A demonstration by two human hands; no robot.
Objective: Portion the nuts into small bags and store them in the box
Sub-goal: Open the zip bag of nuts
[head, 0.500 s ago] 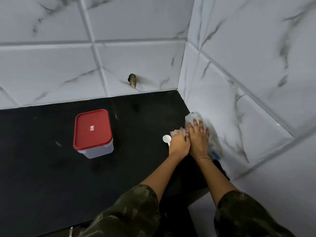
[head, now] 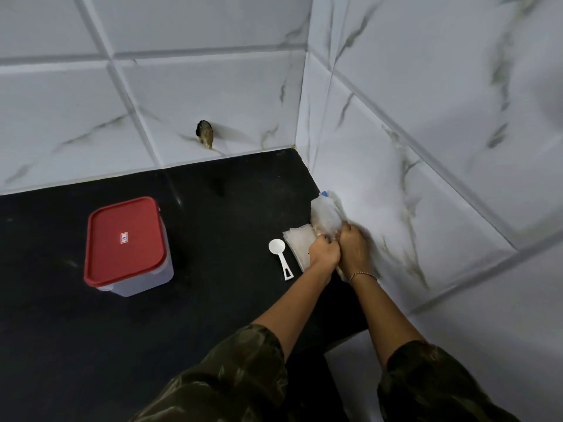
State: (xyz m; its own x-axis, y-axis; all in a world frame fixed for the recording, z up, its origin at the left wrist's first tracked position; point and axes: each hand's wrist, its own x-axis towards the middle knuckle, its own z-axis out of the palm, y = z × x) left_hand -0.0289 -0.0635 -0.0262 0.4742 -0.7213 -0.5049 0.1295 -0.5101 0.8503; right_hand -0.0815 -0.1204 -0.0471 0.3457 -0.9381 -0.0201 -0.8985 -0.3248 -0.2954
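One red-lidded box stands shut at left; mid-frame lie the spoon and flat small bags. Right of centre, the left hand and right hand, wrists close, fingers curled, both clutch the nut bag against the wall: soft, slippery film, loose weight inside, likely best held near its neck.

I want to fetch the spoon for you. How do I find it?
Look at the black counter, towards the tiled corner. Beside the bags, just left of the left hand, lies the spoon. It is the only small white thing with a round bowl and handle.
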